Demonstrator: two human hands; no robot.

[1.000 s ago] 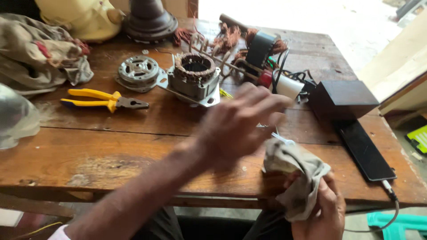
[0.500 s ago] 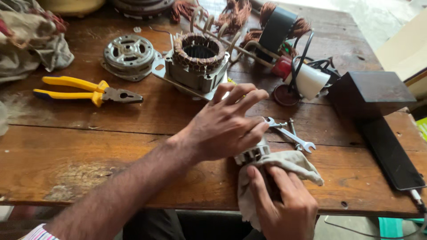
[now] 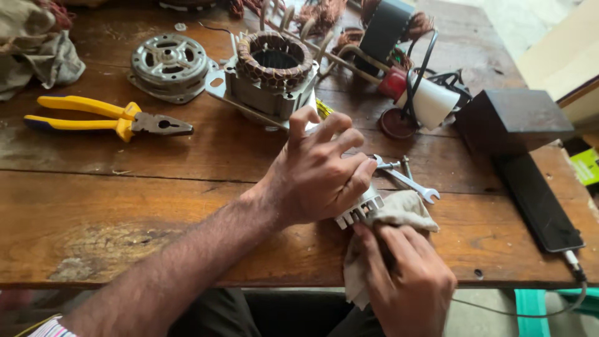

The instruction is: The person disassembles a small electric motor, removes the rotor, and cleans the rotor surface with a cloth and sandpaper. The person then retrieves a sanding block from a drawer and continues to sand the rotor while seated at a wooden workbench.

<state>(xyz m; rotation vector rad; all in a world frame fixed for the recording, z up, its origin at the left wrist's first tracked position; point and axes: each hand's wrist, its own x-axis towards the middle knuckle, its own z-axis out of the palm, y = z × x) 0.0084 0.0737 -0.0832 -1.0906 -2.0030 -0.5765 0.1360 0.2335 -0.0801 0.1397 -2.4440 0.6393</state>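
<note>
My left hand [image 3: 318, 168] is closed over a small metal motor part with white fins [image 3: 362, 209], near the table's front edge. Just below it, my right hand [image 3: 409, 284] grips a dirty grey rag [image 3: 399, 215] that is pressed against the finned part. Most of the part is hidden under my left fingers. A small spanner [image 3: 409, 181] lies on the wooden table [image 3: 125, 206] right beside my left fingertips.
Yellow-handled pliers [image 3: 103, 117] lie at the left. A motor stator with copper windings [image 3: 271, 72] and a round metal end cover [image 3: 170, 65] sit at the back. A dark box [image 3: 511, 118], a black phone with cable [image 3: 540, 203] and tangled wires stand at the right.
My left hand came down from mid-air and closed over the finned part. My right hand brought the rag up against it. The view tilted lower and closer.
</note>
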